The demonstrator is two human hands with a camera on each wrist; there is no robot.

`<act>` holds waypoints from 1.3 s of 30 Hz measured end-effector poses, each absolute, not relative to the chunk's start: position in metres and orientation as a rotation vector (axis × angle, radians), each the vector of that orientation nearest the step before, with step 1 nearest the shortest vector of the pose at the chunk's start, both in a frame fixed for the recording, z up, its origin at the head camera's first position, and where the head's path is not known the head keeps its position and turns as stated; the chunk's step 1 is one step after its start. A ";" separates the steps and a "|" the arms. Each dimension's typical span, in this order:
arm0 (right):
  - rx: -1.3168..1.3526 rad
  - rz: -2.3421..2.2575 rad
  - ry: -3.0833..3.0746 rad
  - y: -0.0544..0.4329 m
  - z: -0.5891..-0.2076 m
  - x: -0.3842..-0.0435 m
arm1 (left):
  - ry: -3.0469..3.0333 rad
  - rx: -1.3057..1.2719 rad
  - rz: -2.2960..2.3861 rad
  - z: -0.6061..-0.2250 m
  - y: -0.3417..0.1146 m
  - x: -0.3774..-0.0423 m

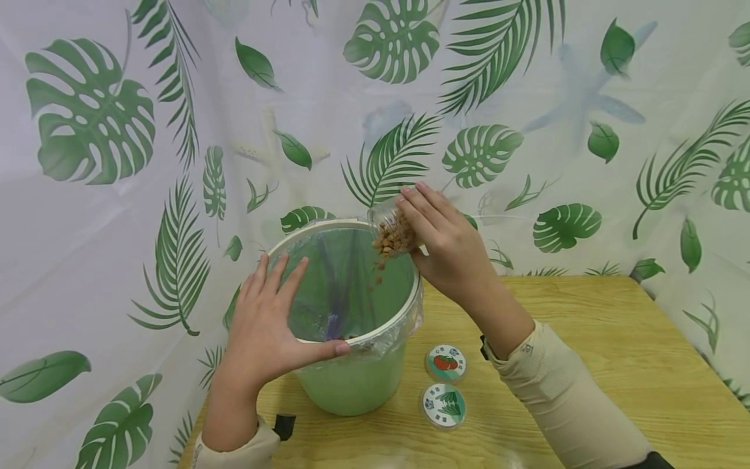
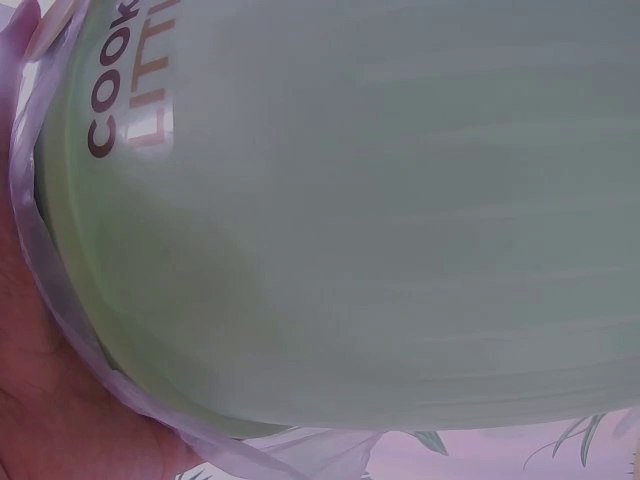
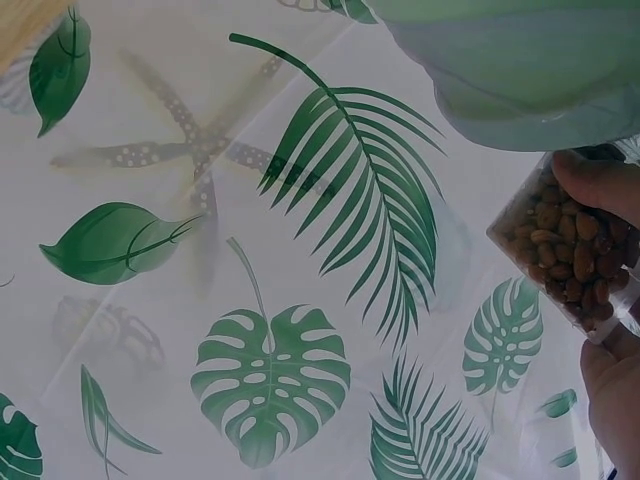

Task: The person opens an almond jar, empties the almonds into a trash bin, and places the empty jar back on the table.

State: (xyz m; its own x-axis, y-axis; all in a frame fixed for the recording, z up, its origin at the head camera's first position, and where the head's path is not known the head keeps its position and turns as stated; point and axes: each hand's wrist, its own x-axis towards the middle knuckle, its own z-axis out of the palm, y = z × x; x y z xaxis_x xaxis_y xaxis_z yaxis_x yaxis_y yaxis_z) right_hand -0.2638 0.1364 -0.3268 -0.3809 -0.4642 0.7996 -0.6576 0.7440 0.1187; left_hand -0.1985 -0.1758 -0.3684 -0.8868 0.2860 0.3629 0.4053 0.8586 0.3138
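Note:
My right hand (image 1: 448, 241) grips a clear jar (image 3: 515, 215) of brown almond-like nuts (image 3: 575, 240). In the head view the jar is tilted, mouth down-left, over the right side of a pale green bin (image 1: 354, 384). Several nuts are falling from its mouth into the bin. A clear plastic bag (image 1: 404, 326) lines the bin and folds over its cream rim. My left hand (image 1: 258, 326) rests against the bin's left side, fingers spread and straight, thumb along the front rim. In the left wrist view its palm lies against the bag's edge. Much of the bin's bottom is hidden.
Two round pieces with printed tops lie on the wooden table (image 1: 586, 365) right of the bin: a red-vegetable one (image 1: 446, 362) and a green-vegetable one (image 1: 443, 405). A white leaf-patterned sheet (image 1: 586, 163) hangs close behind the table and along its left side.

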 end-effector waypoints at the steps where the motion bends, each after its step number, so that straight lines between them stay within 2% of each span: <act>1: 0.848 0.273 -2.042 0.136 -0.327 -0.264 | -2.728 -0.522 -0.556 -0.368 -0.176 -0.199; 39: 0.855 0.253 -2.004 0.134 -0.326 -0.263 | -2.720 -0.525 -0.573 -0.368 -0.176 -0.199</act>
